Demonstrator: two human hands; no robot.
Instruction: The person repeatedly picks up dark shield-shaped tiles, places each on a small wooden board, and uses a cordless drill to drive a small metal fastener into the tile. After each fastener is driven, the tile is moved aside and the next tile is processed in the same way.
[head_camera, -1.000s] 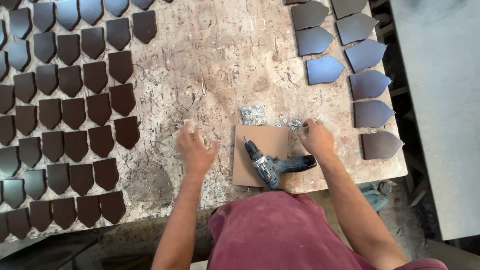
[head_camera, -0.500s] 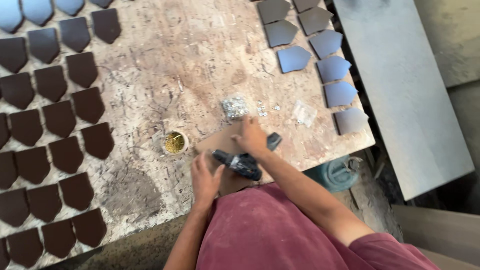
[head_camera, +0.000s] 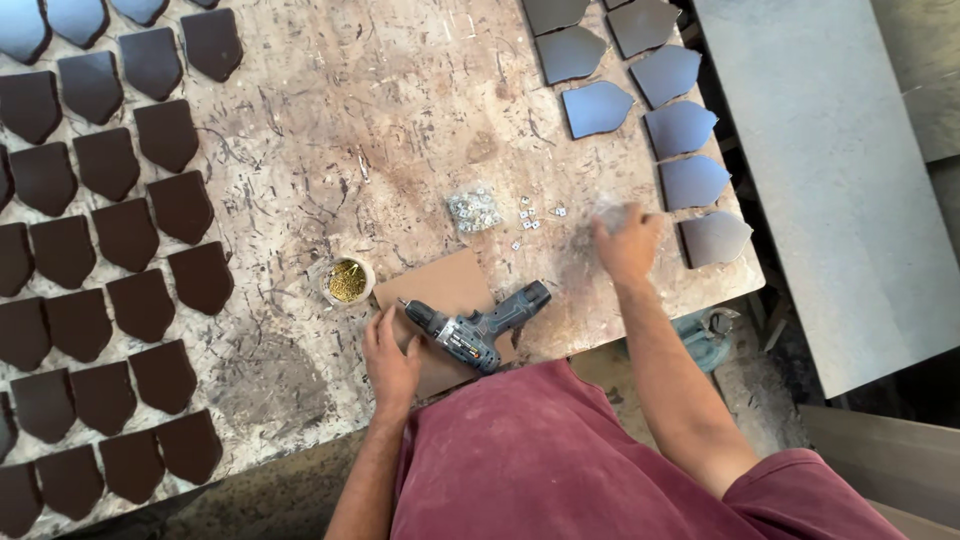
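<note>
Drill (head_camera: 478, 330) by table edge (head_camera: 560, 352) (left hand (head_camera: 390, 358) beside)

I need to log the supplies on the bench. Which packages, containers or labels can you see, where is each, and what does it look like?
Clear plastic bag: mid-bench, above the drill; small, lumpy, holds silvery hardware.
Round cup: left of the brown board, near the left hand; pale rim, brass-coloured bits inside.
Right hand: blurred, contents unclear.
No labels, signs or screens visible.
</note>
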